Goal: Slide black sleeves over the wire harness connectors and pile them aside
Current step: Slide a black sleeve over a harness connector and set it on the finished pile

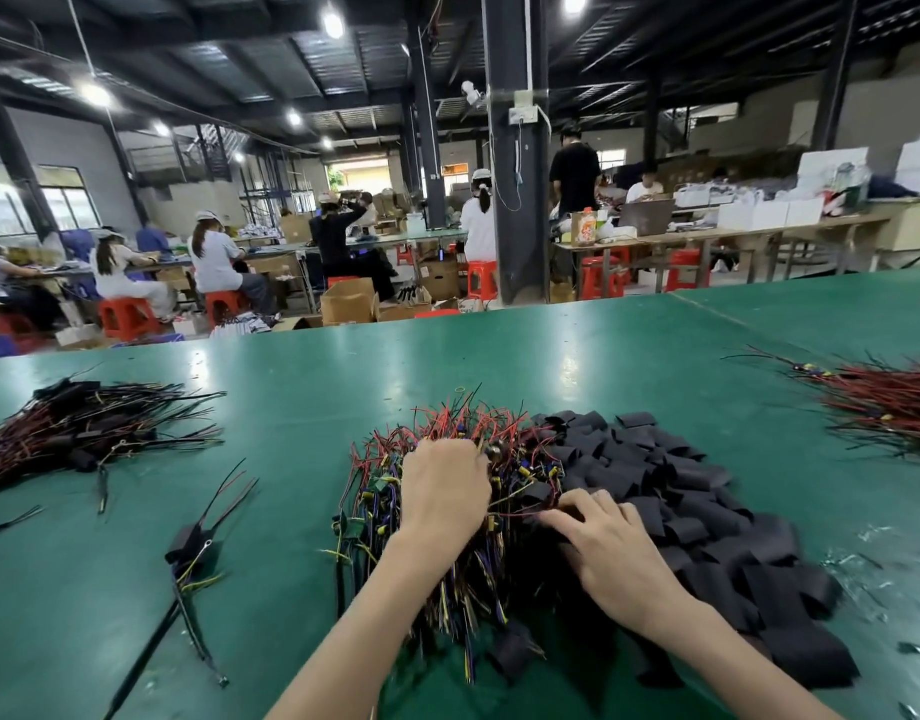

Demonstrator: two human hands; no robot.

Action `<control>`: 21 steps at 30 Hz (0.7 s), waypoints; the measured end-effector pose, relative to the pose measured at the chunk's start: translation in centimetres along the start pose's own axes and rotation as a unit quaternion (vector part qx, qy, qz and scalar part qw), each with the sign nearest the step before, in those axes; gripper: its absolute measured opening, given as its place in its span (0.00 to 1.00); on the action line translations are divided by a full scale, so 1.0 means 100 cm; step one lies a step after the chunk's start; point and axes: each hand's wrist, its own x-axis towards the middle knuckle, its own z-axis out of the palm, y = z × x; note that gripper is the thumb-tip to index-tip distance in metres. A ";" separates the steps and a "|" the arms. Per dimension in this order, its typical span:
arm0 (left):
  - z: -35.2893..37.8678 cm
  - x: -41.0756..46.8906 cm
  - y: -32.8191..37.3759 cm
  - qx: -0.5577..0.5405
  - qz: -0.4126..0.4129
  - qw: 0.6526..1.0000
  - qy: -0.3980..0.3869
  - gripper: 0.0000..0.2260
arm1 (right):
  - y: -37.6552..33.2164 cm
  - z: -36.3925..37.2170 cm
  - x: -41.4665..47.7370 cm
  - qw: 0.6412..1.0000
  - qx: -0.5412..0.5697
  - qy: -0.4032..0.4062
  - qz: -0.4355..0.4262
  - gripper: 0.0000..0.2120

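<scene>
At the centre of the green table (pixel 317 387), the left hand (pixel 444 491) is digging curled fingers into the wire harness heap (pixel 473 426), its hold not discernible. The right hand (pixel 608 543), fingers loosely extended, is touching the black sleeves (pixel 655 459). Step judged: picking. The next move is calling for one connector and one sleeve to be isolated.
</scene>
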 end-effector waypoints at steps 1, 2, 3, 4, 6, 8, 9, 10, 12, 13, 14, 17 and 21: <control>-0.006 0.003 -0.002 -0.058 -0.019 0.998 0.004 0.15 | 0.000 -0.001 0.000 1.000 -0.003 -0.002 -0.010 0.18; -0.013 0.006 -0.006 -0.110 -0.040 0.993 0.001 0.14 | -0.001 -0.002 0.001 1.000 -0.009 -0.008 -0.018 0.16; -0.020 0.009 -0.009 -0.154 -0.057 0.986 -0.001 0.12 | -0.002 -0.004 0.002 1.000 -0.010 -0.008 -0.027 0.13; -0.027 0.012 -0.012 -0.186 -0.066 0.980 0.001 0.11 | -0.003 -0.006 0.003 0.999 -0.012 -0.001 -0.038 0.12; -0.039 0.012 -0.020 -0.214 -0.048 0.975 0.019 0.07 | -0.004 -0.008 0.004 0.999 0.006 -0.023 -0.046 0.08; -0.047 0.007 -0.029 -0.216 -0.009 0.976 0.034 0.06 | -0.001 -0.004 0.004 0.998 0.033 -0.045 -0.044 0.06; -0.049 0.003 -0.035 -0.213 0.006 0.977 0.030 0.09 | 0.000 -0.004 0.004 0.997 0.040 -0.044 -0.041 0.05; -0.049 -0.002 -0.041 -0.209 0.016 0.978 0.021 0.12 | 0.000 -0.005 0.004 0.997 0.043 -0.040 -0.041 0.05; -0.045 -0.012 -0.054 -0.193 0.010 0.981 0.015 0.17 | -0.002 -0.007 0.003 0.998 0.043 -0.035 -0.040 0.08; -0.041 -0.017 -0.062 -0.179 -0.002 0.984 0.022 0.19 | -0.003 -0.007 0.002 0.998 0.040 -0.032 -0.041 0.08; -0.037 -0.022 -0.069 -0.164 -0.013 0.986 0.032 0.19 | -0.004 -0.008 0.002 0.998 0.035 -0.027 -0.042 0.08; -0.024 -0.038 -0.086 -0.124 0.006 0.991 0.049 0.15 | -0.006 -0.008 0.001 0.999 0.036 -0.012 -0.034 0.12; -0.017 -0.050 -0.091 -0.109 0.024 0.991 0.073 0.08 | -0.008 -0.012 0.000 0.994 0.103 0.026 -0.005 0.21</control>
